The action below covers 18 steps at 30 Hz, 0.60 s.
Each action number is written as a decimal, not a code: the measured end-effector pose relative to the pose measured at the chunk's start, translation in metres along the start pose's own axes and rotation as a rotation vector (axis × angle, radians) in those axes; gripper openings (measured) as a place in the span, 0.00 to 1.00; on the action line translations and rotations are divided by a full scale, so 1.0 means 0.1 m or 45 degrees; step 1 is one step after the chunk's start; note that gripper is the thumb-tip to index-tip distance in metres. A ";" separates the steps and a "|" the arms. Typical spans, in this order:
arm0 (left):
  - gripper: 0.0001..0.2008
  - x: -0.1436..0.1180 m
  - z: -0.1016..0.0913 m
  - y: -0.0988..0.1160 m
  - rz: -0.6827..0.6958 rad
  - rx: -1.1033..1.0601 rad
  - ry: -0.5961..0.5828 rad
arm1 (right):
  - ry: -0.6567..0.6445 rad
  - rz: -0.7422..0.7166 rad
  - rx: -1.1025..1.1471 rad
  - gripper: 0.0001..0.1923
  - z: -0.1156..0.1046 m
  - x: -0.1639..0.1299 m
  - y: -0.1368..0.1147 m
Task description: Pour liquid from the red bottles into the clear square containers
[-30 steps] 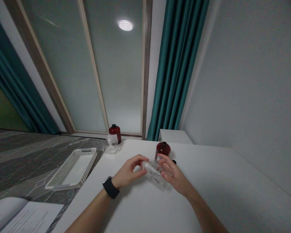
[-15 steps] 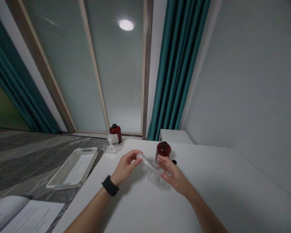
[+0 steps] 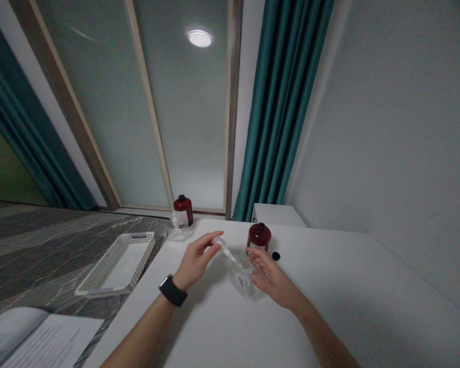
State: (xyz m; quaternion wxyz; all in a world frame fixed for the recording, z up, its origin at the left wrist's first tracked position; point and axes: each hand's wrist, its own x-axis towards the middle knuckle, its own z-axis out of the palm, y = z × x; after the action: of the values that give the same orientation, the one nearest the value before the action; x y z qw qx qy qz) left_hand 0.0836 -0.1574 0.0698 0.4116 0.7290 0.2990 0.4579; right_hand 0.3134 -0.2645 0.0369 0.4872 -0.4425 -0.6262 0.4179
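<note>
My left hand [image 3: 193, 263], with a dark watch on its wrist, pinches the head of a whitish pump dispenser [image 3: 227, 251] between thumb and fingers. The pump slants down to the right, its lower part in or behind a clear plastic bag [image 3: 242, 282]. The right hand [image 3: 275, 281] has its fingers curved round the right side of that bag and grips it. Just behind the right fingers stands a dark red bottle [image 3: 259, 235] with a narrow, uncapped-looking neck. A small black cap [image 3: 276, 256] lies on the white table to the bottle's right.
A second red bottle [image 3: 183, 209] with a black cap stands at the table's far left corner, beside another clear-wrapped item [image 3: 180, 233]. Left of the white table [image 3: 214, 327], lower down, are a white perforated basket [image 3: 88, 281] and an open book [image 3: 67, 340]. A white cabinet [image 3: 279, 214] adjoins the far edge.
My left hand has moved slightly up and left with the pump, showing more of its stem beyond the bag. The right hand has shifted slightly left, and the black cap is more exposed.
</note>
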 end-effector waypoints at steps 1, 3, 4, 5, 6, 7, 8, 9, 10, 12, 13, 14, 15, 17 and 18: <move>0.21 0.00 -0.01 0.00 0.003 0.012 0.023 | -0.003 -0.001 -0.019 0.33 0.00 0.00 0.00; 0.22 0.01 -0.04 0.00 0.005 0.025 0.052 | -0.007 -0.009 -0.039 0.31 -0.02 -0.01 0.01; 0.22 0.01 -0.05 0.00 0.006 0.027 0.054 | -0.008 -0.014 -0.044 0.31 -0.02 -0.01 0.01; 0.22 0.02 -0.06 0.00 0.009 0.029 0.053 | -0.010 -0.018 -0.049 0.31 -0.02 -0.01 0.01; 0.22 0.02 -0.07 -0.01 0.012 0.030 0.053 | -0.009 -0.023 -0.053 0.31 -0.03 -0.01 0.01; 0.22 0.02 -0.07 -0.02 0.012 0.028 0.055 | -0.007 -0.027 -0.056 0.31 -0.03 -0.01 0.01; 0.23 0.02 -0.07 -0.02 0.010 0.023 0.059 | -0.004 -0.031 -0.058 0.30 -0.03 -0.01 0.02; 0.23 0.02 -0.07 -0.03 0.005 0.017 0.060 | -0.002 -0.033 -0.061 0.30 -0.03 -0.01 0.02; 0.23 0.02 -0.06 -0.04 0.000 0.012 0.056 | 0.001 -0.036 -0.064 0.30 -0.03 -0.01 0.02; 0.22 0.02 -0.04 -0.04 -0.005 0.016 0.026 | -0.004 -0.043 -0.074 0.30 -0.03 -0.01 0.02; 0.21 0.02 -0.03 -0.04 -0.005 0.021 0.011 | -0.009 -0.044 -0.082 0.30 -0.03 -0.01 0.02; 0.21 0.02 -0.03 -0.03 -0.004 0.022 0.004 | -0.014 -0.043 -0.089 0.30 -0.03 -0.01 0.02; 0.20 0.03 -0.02 -0.03 -0.006 0.014 0.008 | -0.017 -0.042 -0.095 0.30 -0.03 -0.01 0.01; 0.20 0.04 -0.03 -0.01 -0.015 -0.034 0.058 | -0.019 -0.034 -0.104 0.30 -0.02 -0.01 0.01; 0.20 0.04 -0.04 0.00 -0.022 -0.072 0.099 | -0.017 -0.029 -0.106 0.30 -0.02 -0.01 0.00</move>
State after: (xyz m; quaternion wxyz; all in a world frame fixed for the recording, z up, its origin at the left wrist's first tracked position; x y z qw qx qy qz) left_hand 0.0815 -0.1525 0.0725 0.4239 0.6962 0.3080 0.4907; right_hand 0.3159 -0.2656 0.0367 0.4689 -0.4525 -0.6514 0.3888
